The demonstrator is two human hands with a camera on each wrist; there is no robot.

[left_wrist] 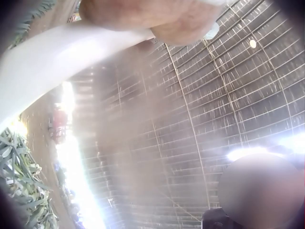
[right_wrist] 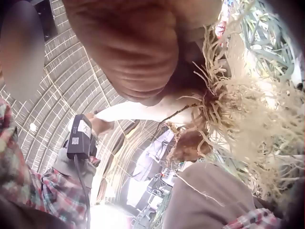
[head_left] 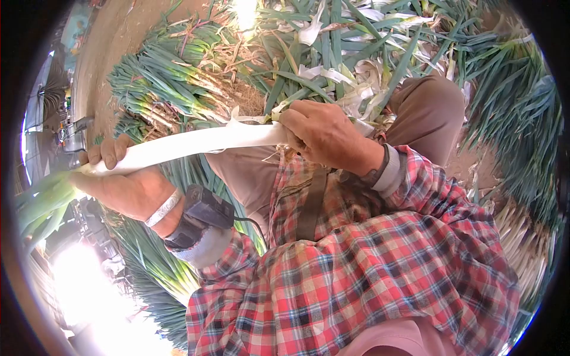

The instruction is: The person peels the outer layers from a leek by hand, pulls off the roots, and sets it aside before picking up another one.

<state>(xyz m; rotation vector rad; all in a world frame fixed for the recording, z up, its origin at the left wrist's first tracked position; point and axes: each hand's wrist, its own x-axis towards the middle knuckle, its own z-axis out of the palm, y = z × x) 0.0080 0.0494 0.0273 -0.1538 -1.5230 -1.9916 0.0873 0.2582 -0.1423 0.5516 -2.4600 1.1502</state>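
Observation:
A thick leek [head_left: 202, 143] lies across the person's lap area, its long white shaft slanting down to green leaves [head_left: 44, 204] at the left. My left hand [head_left: 127, 184] grips it where white turns to green, fingers over the top and thumb along the underside. At the other end, my right hand [head_left: 323, 133] holds the shaft just by the roots. Pale stringy roots [right_wrist: 214, 102] hang out beside that hand in the right wrist view. A thin peeled strip [head_left: 234, 115] stands up from the shaft near the right hand.
Bundled leeks [head_left: 172, 77] lie on the ground ahead, with loose leaves and peelings [head_left: 368, 77] beside them. More leeks [head_left: 510, 118] are heaped at the right, and others [head_left: 160, 261] lie by the left arm. The bent knee [head_left: 433, 107] is near the right hand.

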